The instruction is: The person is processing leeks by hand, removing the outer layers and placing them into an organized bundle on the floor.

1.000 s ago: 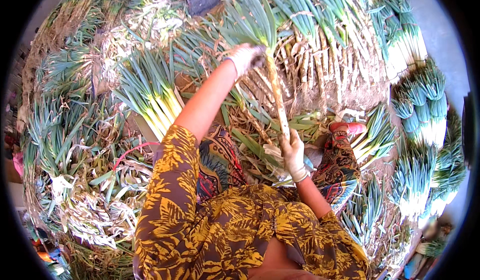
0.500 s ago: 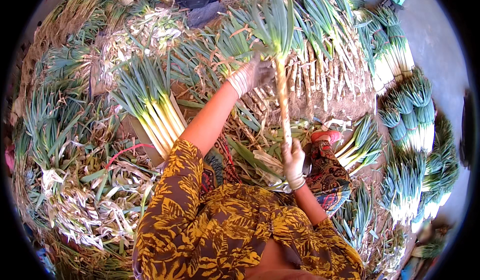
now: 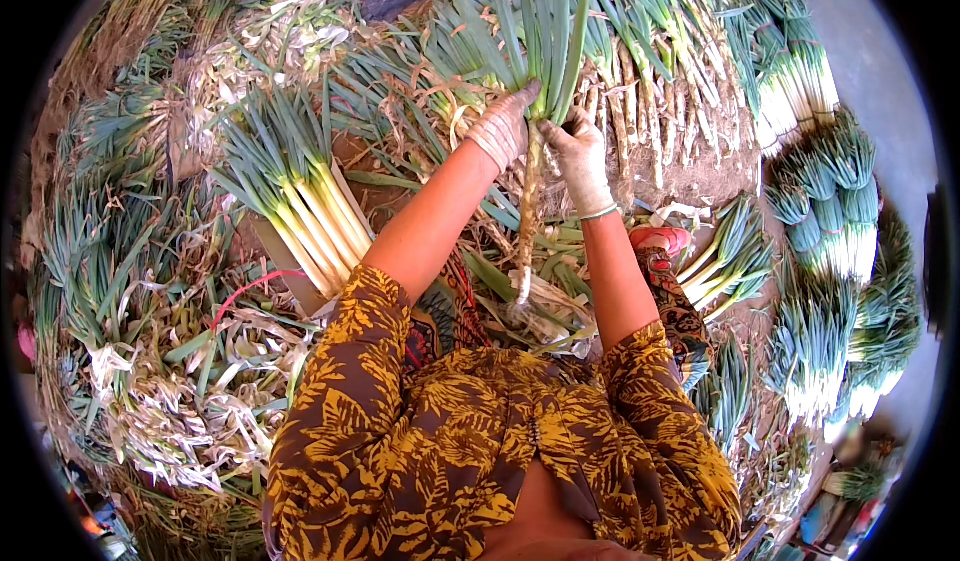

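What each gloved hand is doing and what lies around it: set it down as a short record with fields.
Left hand: white-gloved left hand, gripping the leek at the base of its leaves
Right hand: white-gloved right hand, fingertips at the stalk just below the leaves; firmness of hold unclear
Held leek: leaves up, brownish stalk hanging down
Beyond: row of brown-stalked leeks
Left side: pale-stalked leeks; heap of loose peelings
Far right: tied bundles

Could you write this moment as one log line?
left hand: gripping leek near leaf base; right hand: touching it just below; leek: leaves pointing ahead; nearby: pale-stemmed leek bunch at left
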Motion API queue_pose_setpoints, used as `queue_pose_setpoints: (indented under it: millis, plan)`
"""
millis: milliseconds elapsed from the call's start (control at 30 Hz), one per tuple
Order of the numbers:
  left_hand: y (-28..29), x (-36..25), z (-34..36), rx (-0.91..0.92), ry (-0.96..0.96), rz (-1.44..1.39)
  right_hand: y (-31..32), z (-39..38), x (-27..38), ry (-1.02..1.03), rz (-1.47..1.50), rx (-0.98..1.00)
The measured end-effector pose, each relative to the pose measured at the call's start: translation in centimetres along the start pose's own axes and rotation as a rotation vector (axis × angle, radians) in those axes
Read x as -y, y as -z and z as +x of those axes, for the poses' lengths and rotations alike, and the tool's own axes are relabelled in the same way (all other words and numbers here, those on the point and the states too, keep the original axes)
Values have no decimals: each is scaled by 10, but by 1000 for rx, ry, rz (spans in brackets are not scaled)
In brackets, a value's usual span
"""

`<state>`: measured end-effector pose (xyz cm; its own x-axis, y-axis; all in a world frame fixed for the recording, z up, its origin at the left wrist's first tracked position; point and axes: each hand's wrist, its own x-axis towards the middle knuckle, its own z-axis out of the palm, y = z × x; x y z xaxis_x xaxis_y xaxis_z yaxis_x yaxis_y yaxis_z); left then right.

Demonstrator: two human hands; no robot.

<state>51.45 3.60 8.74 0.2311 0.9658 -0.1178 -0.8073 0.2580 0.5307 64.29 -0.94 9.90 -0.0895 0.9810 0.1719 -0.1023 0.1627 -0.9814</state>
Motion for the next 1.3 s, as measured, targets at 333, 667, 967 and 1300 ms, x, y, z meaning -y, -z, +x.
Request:
queue_pose_setpoints:
  millis: [333, 667, 967, 1300]
  plan:
    - [26, -55, 6, -185, -125, -93, 51, -135, -115, -355, -361, 63]
    - [42, -76, 5, -179, -210, -88, 170, -264, -254, -624, -1429, 592]
    - [79, -91, 21, -264, -308, -351, 82, -136, -89, -485, 139, 268]
    - [-5, -24, -15, -42, 78, -44, 10, -91, -26, -630, 957, 299]
